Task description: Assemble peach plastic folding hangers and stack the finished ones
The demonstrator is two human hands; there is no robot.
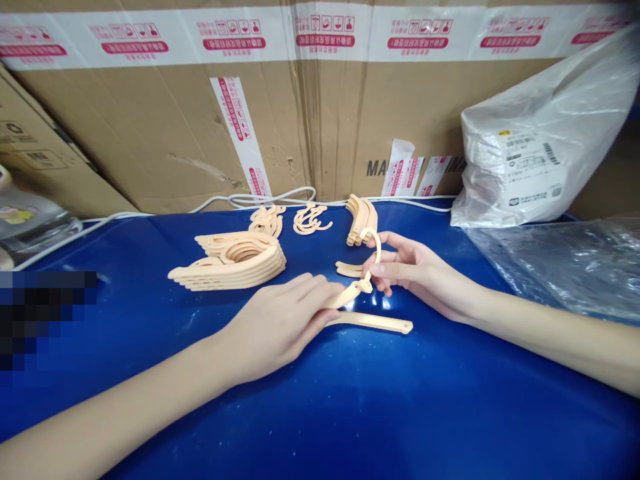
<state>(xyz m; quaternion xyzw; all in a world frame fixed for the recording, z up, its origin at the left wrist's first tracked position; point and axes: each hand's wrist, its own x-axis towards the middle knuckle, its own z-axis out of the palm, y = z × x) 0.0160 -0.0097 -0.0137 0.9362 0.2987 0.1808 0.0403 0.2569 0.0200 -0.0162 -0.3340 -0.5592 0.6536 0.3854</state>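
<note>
My left hand (287, 319) is closed around a cream plastic hanger arm (346, 296), mostly hidden under the fingers. In my right hand (425, 270) a cream hanger hook (375, 248) is pinched between thumb and fingers, its curve pointing up. The hook's lower end touches the end of the arm; whether it sits in the hole cannot be made out. Just below, a loose hanger arm (383, 323) lies on the blue table (330, 413), its left end behind my left hand. Behind my right fingers lie more cream pieces (349, 269).
A stack of cream hangers (233, 265) lies at the left. Behind are piles of cream hooks (310, 219), curved pieces (267, 220) and hanger arms (361, 217). A white cable (215, 199) runs before the cardboard box (160, 127). A plastic-wrapped parcel (520, 160) stands back right.
</note>
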